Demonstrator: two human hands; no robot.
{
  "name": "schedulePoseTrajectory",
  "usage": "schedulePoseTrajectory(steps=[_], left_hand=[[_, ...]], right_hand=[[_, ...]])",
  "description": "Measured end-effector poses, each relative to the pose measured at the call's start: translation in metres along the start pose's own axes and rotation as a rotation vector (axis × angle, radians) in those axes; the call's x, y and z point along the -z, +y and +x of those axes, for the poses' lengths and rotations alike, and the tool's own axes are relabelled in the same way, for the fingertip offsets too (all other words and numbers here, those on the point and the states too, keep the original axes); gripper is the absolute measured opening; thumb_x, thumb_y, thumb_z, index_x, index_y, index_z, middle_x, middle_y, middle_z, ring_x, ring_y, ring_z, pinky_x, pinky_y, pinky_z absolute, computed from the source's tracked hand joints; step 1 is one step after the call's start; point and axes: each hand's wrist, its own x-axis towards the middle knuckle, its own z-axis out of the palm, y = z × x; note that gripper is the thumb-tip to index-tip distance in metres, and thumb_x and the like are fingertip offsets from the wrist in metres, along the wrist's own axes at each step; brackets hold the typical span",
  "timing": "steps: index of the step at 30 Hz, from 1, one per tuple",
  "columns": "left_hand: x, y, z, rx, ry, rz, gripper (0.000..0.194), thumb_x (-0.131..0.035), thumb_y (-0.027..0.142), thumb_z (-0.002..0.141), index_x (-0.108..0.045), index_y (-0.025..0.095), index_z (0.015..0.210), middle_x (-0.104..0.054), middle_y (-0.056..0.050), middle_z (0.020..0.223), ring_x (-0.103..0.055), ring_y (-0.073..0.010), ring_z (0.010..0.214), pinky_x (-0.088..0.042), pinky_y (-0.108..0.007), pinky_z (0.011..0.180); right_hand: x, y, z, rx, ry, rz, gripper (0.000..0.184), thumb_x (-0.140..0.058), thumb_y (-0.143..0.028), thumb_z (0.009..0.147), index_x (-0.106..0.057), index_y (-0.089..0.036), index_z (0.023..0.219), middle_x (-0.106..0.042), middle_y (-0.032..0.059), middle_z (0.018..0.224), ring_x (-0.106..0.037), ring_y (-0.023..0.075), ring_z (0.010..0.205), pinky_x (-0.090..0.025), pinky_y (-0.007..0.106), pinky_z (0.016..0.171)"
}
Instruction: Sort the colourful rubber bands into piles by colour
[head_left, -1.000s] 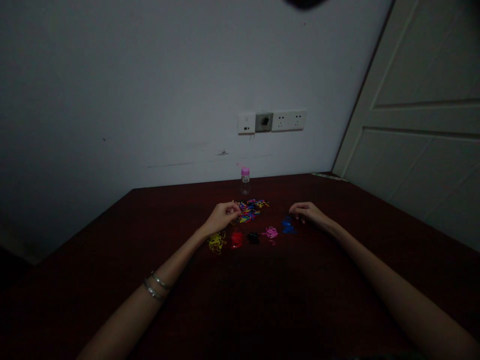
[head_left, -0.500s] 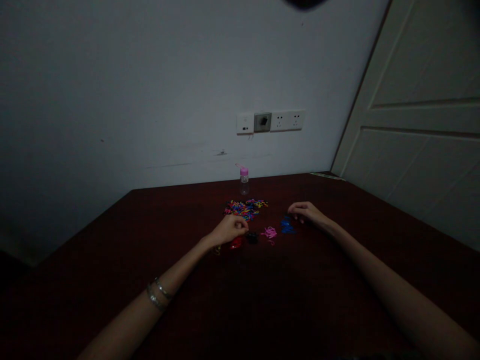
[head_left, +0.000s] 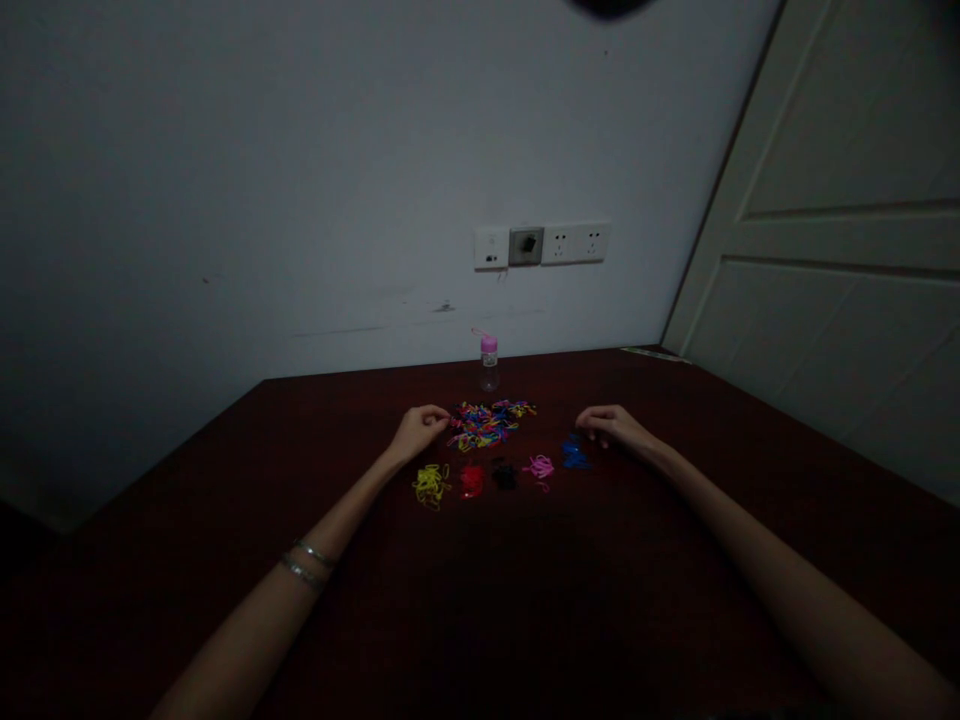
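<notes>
My left hand (head_left: 420,432) is at the left edge of a mixed pile of small coloured rubber bands (head_left: 486,425), thumb and fingertips pinched together. Whatever sits in that pinch is too small to make out. Nearer to me lies a row of single-colour piles: yellow bands (head_left: 430,485), red bands (head_left: 472,481), black bands (head_left: 505,476), pink bands (head_left: 541,467) and blue bands (head_left: 575,452). Just beyond the blue pile, my right hand (head_left: 613,426) rests with curled fingers closed; anything inside them is hidden.
A clear bottle with a pink cap (head_left: 489,362) stands behind the mixed pile. The dark red table (head_left: 510,590) meets a wall with sockets (head_left: 574,242) at the back. On the right rises a pale panelled door (head_left: 840,240). The light is dim.
My left hand has moved left and away from me, from the black pile to the mixed pile's left edge, uncovering the yellow and red piles. My right hand has stayed put.
</notes>
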Motion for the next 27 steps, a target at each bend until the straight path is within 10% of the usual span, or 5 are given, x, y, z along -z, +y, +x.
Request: schedulePoseTrajectory(steps=[11, 27], left_hand=[[0.022, -0.048, 0.012, 0.262, 0.236, -0.199, 0.033, -0.057, 0.034, 0.059, -0.064, 0.011, 0.082, -0.045, 0.004, 0.047, -0.036, -0.0074, 0.042, -0.024, -0.020, 0.042], [0.015, -0.052, 0.007, 0.158, 0.216, -0.073, 0.031, -0.055, 0.033, 0.063, -0.064, 0.011, 0.082, -0.041, 0.005, 0.046, -0.037, -0.0079, 0.044, -0.025, -0.019, 0.044]], right_hand=[[-0.007, -0.004, 0.017, 0.094, 0.067, -0.245, 0.026, -0.057, -0.036, 0.066, -0.064, -0.014, 0.079, -0.056, 0.0003, 0.060, -0.047, 0.0097, 0.050, -0.036, 0.021, 0.045], [-0.037, -0.026, 0.055, 0.195, 0.035, -0.778, 0.020, -0.057, -0.034, 0.072, -0.066, -0.022, 0.086, -0.065, 0.0053, 0.090, -0.058, 0.0194, 0.080, -0.039, 0.026, 0.064]])
